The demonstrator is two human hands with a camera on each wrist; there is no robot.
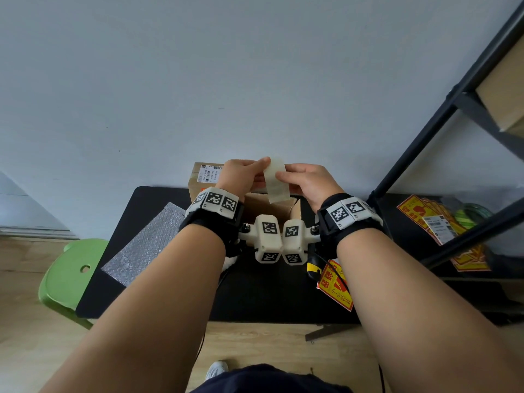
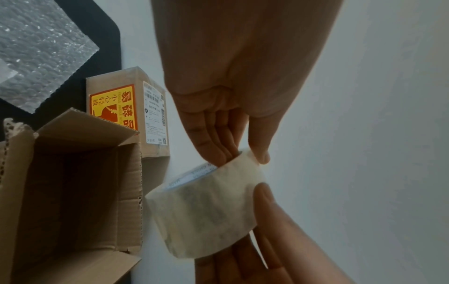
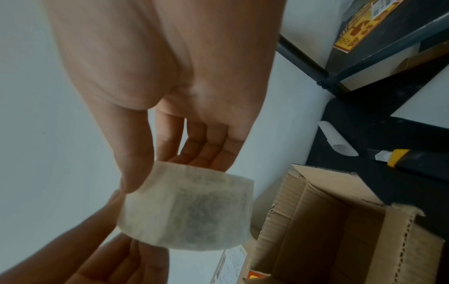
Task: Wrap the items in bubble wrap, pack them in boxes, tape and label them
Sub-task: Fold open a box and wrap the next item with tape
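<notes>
Translucent, cream-coloured packing tape roll [image 1: 275,180] held in the air between both hands, above the open brown cardboard box [image 1: 269,208] that stands on the black counter [image 1: 255,290]. Left hand [image 1: 241,174]: fingers reach into the roll's core while the thumb presses its outer face, so the hand grasps the roll, as the left wrist view shows [image 2: 230,123]. Right hand [image 1: 304,181]: thumb and fingers pinch the roll from the opposite side, also seen in the right wrist view [image 3: 175,119]. The box's flaps stand up and its interior is dark; contents cannot be made out. Just behind it, against the pale wall, stands a closed brown cardboard box [image 2: 136,115] bearing a red-and-yellow fragile sticker [image 2: 114,109] and a white shipping label [image 2: 155,113]. A sheet of clear bubble wrap [image 1: 144,245] lies on the counter's left part. A yellow-and-black utility knife [image 3: 401,157] lies on the counter to the right of the open box, near a loose fragile sticker [image 1: 336,286]. More stickers [image 1: 425,217] rest on the black metal shelf [image 1: 442,120] at right.
</notes>
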